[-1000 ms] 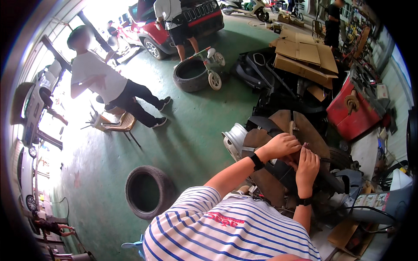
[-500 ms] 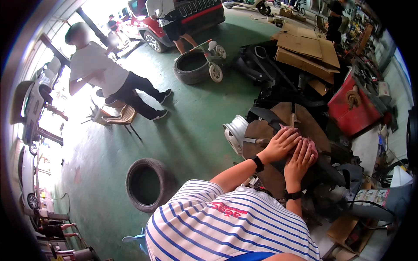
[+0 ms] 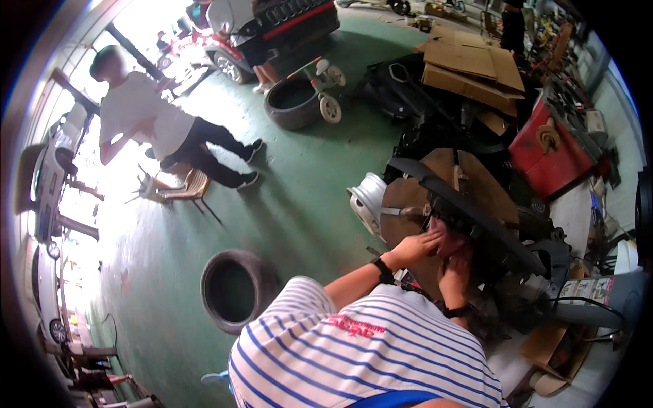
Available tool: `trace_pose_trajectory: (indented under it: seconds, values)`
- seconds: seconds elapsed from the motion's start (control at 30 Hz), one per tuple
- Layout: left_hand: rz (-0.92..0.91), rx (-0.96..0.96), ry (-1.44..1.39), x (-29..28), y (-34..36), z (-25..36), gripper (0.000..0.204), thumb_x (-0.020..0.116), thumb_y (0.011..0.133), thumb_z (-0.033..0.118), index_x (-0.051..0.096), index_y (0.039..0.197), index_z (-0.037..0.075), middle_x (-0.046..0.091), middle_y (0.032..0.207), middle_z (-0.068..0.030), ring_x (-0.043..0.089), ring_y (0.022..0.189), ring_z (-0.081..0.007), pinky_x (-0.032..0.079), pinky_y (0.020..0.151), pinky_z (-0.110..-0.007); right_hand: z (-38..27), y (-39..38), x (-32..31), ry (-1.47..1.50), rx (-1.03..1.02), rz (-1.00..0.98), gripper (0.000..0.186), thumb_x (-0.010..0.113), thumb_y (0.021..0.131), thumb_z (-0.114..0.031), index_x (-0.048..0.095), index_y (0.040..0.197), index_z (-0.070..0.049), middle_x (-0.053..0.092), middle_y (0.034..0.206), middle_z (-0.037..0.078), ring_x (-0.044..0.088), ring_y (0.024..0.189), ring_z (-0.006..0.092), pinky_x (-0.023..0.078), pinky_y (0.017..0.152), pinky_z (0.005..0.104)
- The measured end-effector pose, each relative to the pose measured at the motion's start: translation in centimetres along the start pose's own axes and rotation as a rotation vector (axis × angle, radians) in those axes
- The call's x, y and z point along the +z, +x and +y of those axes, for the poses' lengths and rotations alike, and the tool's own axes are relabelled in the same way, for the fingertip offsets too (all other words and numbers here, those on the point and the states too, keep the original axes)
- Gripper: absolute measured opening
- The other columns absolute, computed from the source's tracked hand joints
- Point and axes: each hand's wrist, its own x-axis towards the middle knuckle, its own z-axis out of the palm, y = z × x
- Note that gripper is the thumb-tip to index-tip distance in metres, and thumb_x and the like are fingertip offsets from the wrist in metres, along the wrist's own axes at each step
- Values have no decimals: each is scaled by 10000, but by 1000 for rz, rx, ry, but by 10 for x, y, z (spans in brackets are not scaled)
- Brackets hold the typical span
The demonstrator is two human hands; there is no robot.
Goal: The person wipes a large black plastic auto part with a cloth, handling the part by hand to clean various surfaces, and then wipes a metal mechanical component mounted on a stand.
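- A long black curved part [image 3: 476,221] lies across the round brown plate [image 3: 403,190], its long axis slanting from the plate's far-left side to beyond its near-right edge; one end points away and left, the other toward the person's right.
- A pinkish-red cloth [image 3: 450,239] is bunched over the near part of the plate, at the black part's near-left edge; its own long axis cannot be told.
- Left hand [image 3: 412,249]: over the plate's near side, fingers close together and extended onto the cloth; thumb hidden.
- Right hand [image 3: 454,277]: at the plate's near side, fingers partly hidden by the cloth; whether it pinches, I cannot tell.
- Left of the plate stands a silver wheel rim [image 3: 371,202]; well right and beyond it, a red cabinet [image 3: 537,155].
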Motion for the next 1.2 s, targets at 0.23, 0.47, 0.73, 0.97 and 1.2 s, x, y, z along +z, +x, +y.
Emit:
trace_pose_trajectory:
  seconds: [0.23,0.47,0.73,0.97,1.2]
  values:
    - [-60,25,45,5,-16,-1,392,582,782,113,552,1164,32,533,1286,-124,405,1322,-311,428,1027,-377,-27,-9,-12,120,19,203,619,616,801,-144,348,1324,50,399,1334,323,368,1257,490,267,1092,537]
    - [212,259,282,-51,35,24,367,576,754,111,605,1102,-1,506,1322,-156,377,1346,-326,329,1105,-462,-24,23,-68,4,-110,388,662,646,840,-160,306,1359,71,377,1343,349,346,1267,511,232,1095,560]
    - [327,27,330,-52,84,2,574,667,799,309,510,1293,62,506,1327,-118,398,1326,-280,224,1131,-481,-42,94,-138,-389,18,403,370,562,897,-201,533,1248,-90,539,1232,135,428,1259,327,250,1100,539]
    - [398,145,424,-25,85,-22,612,677,776,347,511,1306,88,527,1288,-88,468,1235,-261,262,1107,-483,-34,91,-126,-414,-3,505,332,552,918,-264,554,1226,-140,550,1159,64,481,1106,253,297,1070,511]
    - [391,74,491,-8,72,-24,624,660,756,254,495,1332,80,443,1419,-119,368,1355,-297,214,1127,-502,-22,90,-92,-476,33,631,397,534,924,-316,536,1295,-176,505,1325,50,373,1302,276,95,1140,498]
